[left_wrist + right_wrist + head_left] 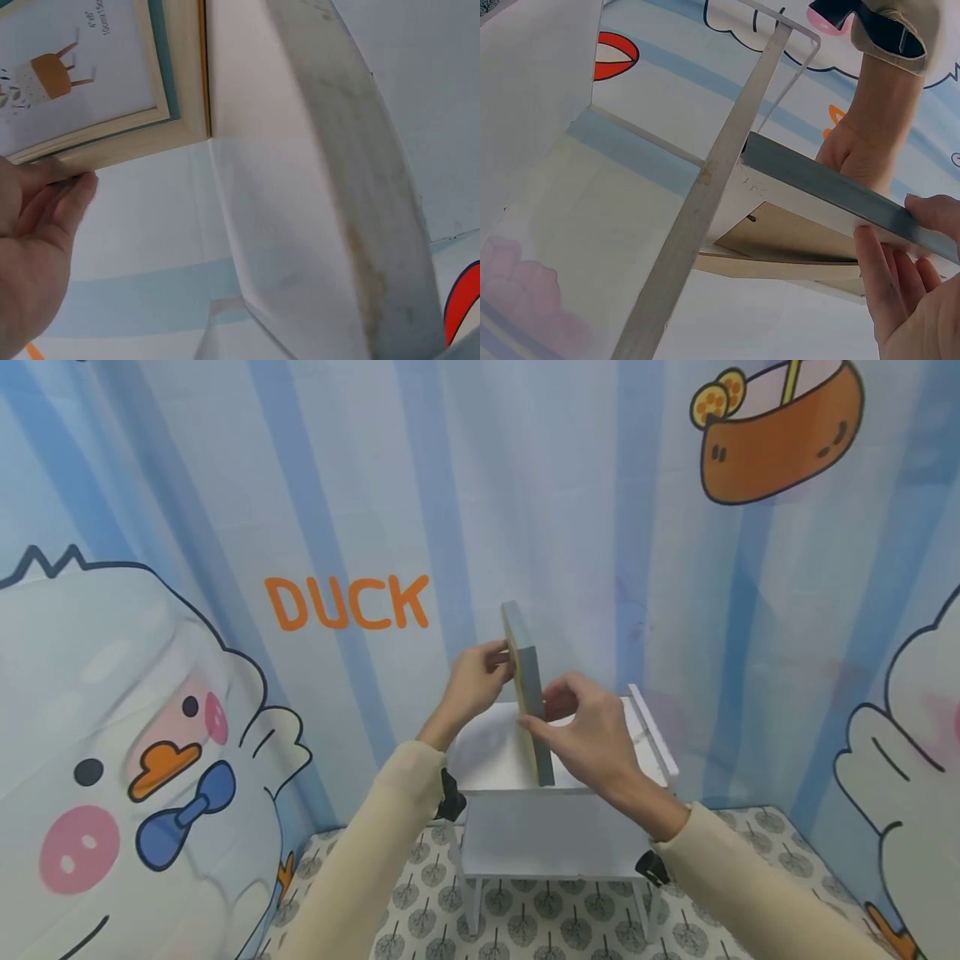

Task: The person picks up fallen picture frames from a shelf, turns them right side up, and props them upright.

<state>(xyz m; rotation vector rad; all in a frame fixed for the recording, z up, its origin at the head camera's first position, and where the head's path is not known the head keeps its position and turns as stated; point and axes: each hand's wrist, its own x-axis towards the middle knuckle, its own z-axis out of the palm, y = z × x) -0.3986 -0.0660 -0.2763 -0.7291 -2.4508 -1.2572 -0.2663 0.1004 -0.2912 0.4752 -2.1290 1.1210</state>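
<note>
A photo frame (534, 710) stands on edge over a small white table (491, 760), held between both hands. In the left wrist view the frame (191, 75) shows a pale wood border, a teal inner line and a printed insert with size lettering. My left hand (474, 683) pinches its far side, fingertips at the border. My right hand (596, 731) pinches the near side between thumb and fingers. The right wrist view shows the frame's grey-blue outer edge (817, 184) and a brown backing board (795, 236); my left hand is partly hidden behind it.
A raised white rail (654, 731) runs along the table's right side. Behind hangs a striped curtain (360, 460) printed with cartoon ducks and lettering. The floor covering (420, 893) has a tree pattern. Black straps (450, 797) sit at both wrists.
</note>
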